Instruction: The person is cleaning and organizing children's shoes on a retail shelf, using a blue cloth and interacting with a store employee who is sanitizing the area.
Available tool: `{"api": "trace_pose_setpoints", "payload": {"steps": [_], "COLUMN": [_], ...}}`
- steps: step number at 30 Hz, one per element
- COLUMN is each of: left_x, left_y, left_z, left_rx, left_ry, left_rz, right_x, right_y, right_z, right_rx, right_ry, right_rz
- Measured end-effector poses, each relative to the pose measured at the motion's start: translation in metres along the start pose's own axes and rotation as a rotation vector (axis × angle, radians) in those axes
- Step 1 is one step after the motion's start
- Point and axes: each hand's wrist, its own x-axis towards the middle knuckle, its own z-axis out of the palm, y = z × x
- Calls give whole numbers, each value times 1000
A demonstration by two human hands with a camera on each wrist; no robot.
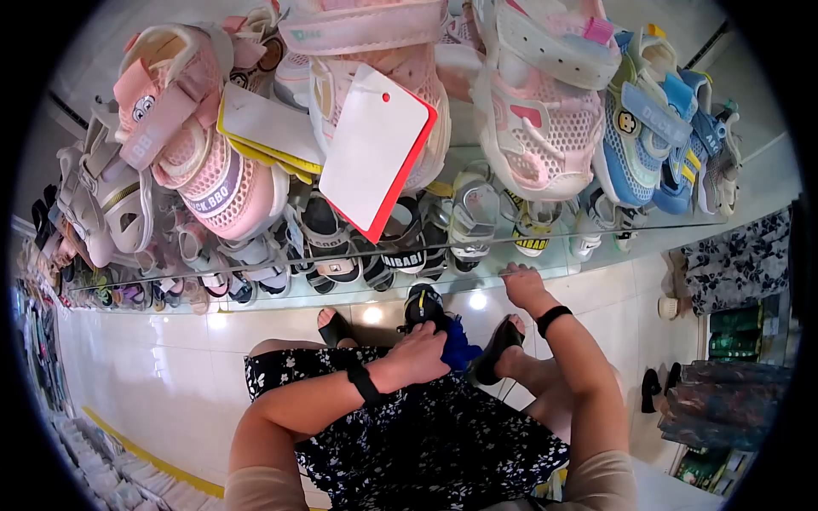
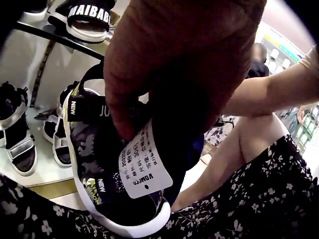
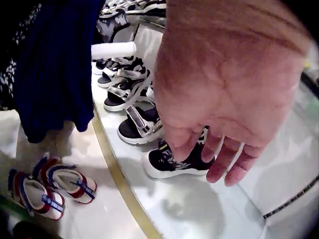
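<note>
My left hand point(image 1: 415, 353) grips a dark child's sandal point(image 2: 92, 164) with a white sole, "NEW" labels and yellow-green marks. A white printed tag point(image 2: 144, 162) hangs over the sandal's opening. Dark blue cloth point(image 1: 460, 341) hangs beside this hand and shows large in the right wrist view. My right hand point(image 3: 224, 94) is extended over the low shelf, palm showing and fingers loosely bent. Its fingertips overlap a black shoe point(image 3: 174, 162) with a thick white sole, standing on that shelf.
Above, a glass shelf point(image 1: 341, 271) carries pink, white and blue children's shoes with hanging tags. Black-and-silver sandals point(image 3: 142, 122) line the low shelf. Red, white and blue shoes point(image 3: 70, 181) lie on the floor. Patterned garments point(image 1: 737, 264) hang at the right.
</note>
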Motion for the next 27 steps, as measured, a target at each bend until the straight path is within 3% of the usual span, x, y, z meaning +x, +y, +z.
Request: {"api": "trace_pose_setpoints", "payload": {"steps": [2, 6, 7, 9, 12, 15, 17, 19, 20, 21, 23, 27], "left_x": [2, 4, 5, 6, 6, 6, 6, 5, 5, 5, 5, 10], "left_y": [-2, -2, -2, -3, -4, 0, 3, 3, 3, 4, 6, -1], "left_z": [2, 0, 1, 1, -2, -7, -8, -5, -4, -3, -3, 3], "left_rx": [11, 21, 27, 19, 13, 24, 33, 27, 25, 19, 13, -38], "left_ry": [-7, -15, -12, -4, -12, -30, -40, -20, -8, -16, -33, -16], "left_rz": [-4, -27, -26, -22, -25, -23, -22, -2, 3, 3, -7, -3], "right_x": [16, 55, 49, 77, 93, 97, 109, 85, 101, 109, 113, 104], "right_y": [-2, -12, -23, -21, -27, -24, -15, -32, -20, -15, -3, 23], "right_z": [6, 54, 37, 76, 97, 90, 119, 43, 66, 74, 85, 95], "right_rx": [-75, 4, 74, -157, 50, 303, 478, 593, 527, 463, 457, 506], "right_ry": [177, 333, 283, 194, 351, 304, 550, 734, 837, 610, 425, 410], "right_rz": [-79, -84, -61, -154, -40, 51, 131, 152, 79, 213, 241, 215]}}
